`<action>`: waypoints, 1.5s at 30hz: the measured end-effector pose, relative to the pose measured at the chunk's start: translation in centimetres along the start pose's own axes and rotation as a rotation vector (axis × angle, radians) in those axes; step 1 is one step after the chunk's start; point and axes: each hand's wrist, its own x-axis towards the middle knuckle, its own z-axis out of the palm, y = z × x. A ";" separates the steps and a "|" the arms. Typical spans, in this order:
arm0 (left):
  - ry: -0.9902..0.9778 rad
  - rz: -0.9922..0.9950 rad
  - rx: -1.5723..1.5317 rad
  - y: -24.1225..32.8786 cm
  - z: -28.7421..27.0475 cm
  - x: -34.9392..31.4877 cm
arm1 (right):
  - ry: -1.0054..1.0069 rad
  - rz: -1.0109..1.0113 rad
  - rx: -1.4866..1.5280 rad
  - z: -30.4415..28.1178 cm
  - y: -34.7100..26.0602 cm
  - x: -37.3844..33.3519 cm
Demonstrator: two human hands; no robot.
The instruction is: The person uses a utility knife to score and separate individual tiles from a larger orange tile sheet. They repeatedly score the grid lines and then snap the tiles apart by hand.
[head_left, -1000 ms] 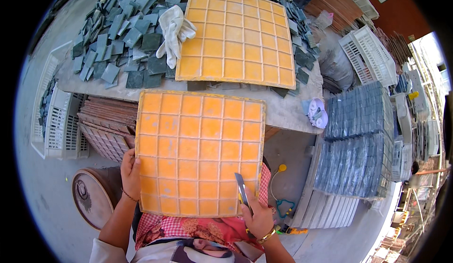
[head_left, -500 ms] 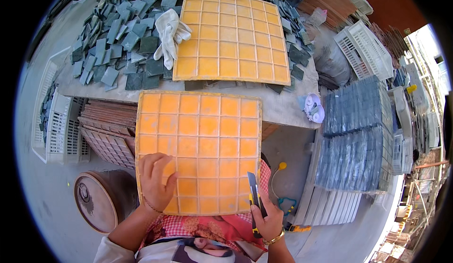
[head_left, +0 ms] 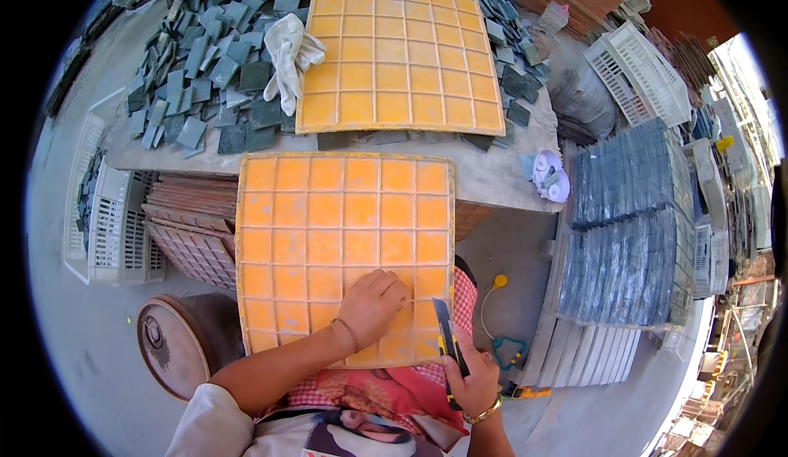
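Observation:
An orange gridded tile mould (head_left: 336, 211) lies across my lap against the table's near edge. My left hand (head_left: 373, 305) is over the mould's lower right squares, its fingers curled together against the surface; what they hold, if anything, is hidden. At the mould's lower right edge, my right hand (head_left: 476, 383) grips a black and yellow utility knife (head_left: 451, 350), its blade out and pointing up and away from me. Farther off, a second yellow-orange mould (head_left: 402, 55) rests on the table, with a pair of white gloves (head_left: 287, 59) overlapping its left edge.
Loose grey-green stone tiles (head_left: 197, 75) cover the far side of the table (head_left: 492, 170). A small purple tray (head_left: 550, 176) sits at its right corner. Stacked grey tile sheets (head_left: 624, 227) stand right, white crates (head_left: 123, 227) left, and a brown drum (head_left: 176, 346) lower left.
My left hand has moved right across the mould, from its left edge to the lower right squares, and its fingers have curled in. The right hand still holds the knife in nearly the same place.

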 end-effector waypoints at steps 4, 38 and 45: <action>0.134 -0.092 -0.106 -1.3 -3.5 -0.8 | -0.164 0.045 -0.005 0.6 0.3 -1.1; 0.298 -0.826 -0.405 -11.9 -21.3 -26.9 | -0.336 -0.007 -0.144 14.3 -14.1 -5.4; 0.400 -0.776 -0.426 -12.0 -20.8 -27.7 | -0.423 -0.015 -0.073 14.8 -15.3 -5.4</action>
